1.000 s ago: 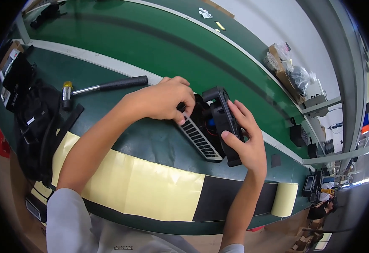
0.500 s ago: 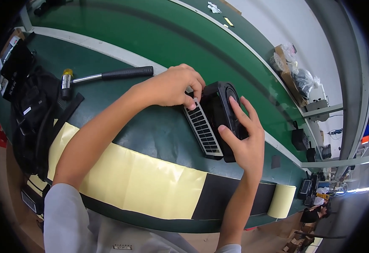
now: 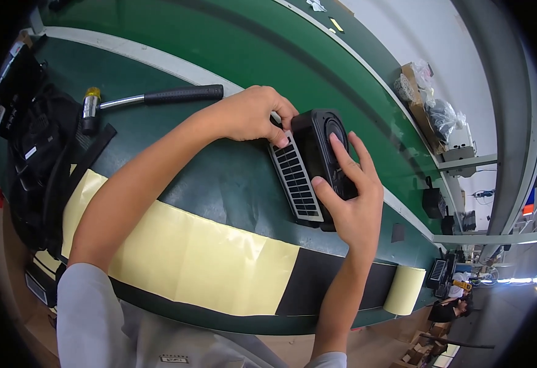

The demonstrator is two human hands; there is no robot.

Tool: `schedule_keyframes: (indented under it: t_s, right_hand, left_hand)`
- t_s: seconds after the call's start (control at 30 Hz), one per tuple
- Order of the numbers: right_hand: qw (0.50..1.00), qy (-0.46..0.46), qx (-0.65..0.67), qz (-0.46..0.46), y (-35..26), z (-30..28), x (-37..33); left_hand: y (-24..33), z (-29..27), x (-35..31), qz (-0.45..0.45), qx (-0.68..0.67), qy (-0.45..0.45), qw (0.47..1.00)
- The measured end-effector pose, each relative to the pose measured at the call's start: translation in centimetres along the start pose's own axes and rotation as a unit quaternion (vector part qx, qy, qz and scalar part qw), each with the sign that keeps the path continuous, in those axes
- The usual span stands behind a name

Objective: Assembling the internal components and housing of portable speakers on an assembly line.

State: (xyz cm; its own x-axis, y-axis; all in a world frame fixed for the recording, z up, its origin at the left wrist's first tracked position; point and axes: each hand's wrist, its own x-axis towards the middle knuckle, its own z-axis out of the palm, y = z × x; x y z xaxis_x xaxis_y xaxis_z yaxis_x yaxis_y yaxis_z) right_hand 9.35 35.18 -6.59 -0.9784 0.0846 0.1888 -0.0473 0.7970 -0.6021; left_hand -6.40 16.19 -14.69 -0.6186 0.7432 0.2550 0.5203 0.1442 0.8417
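Head view: I am watching both hands holding black box [image 3: 320, 162] with slatted grille panel [image 3: 296, 181], standing on edge on green bench [image 3: 219, 178]. Left hand [image 3: 250, 116] is pinching its top corner. Right hand [image 3: 351, 202] is cupping its far face, fingers spread. Box is looking rigid, plastic, light; grille seeming fragile, so gripping solid edges seems safer. Hammer [image 3: 152, 98] is lying behind.

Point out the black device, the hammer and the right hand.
black device [image 3: 317, 132], head view, top of its casing.
hammer [image 3: 182, 94], head view, black handle grip.
right hand [image 3: 354, 211], head view, back of hand.
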Motion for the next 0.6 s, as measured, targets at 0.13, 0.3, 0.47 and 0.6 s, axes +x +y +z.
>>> schedule_keyframes:
  t_s: [0.13, 0.3, 0.47, 0.6]
  right_hand:
    - [1.0, 0.001, -0.025, -0.005, 0.3, 0.2, 0.1]
    - [0.997, 0.031, -0.044, -0.055, 1.4, -0.4, 0.3]
    - [0.998, 0.015, -0.036, -0.043, 1.2, 0.2, 0.2]
    - [0.999, 0.014, -0.038, -0.034, 0.7, 0.1, 0.0]
  left_hand:
    - [-0.2, 0.2, -0.1, -0.024, -0.035, 0.01, 0.999]
    - [0.2, 0.3, 0.0, -0.009, -0.044, 0.01, 0.999]
    - [-0.1, 0.3, 0.0, -0.02, -0.033, 0.007, 0.999]
    - [-0.1, 0.3, 0.1, -0.015, -0.017, 0.013, 1.0]
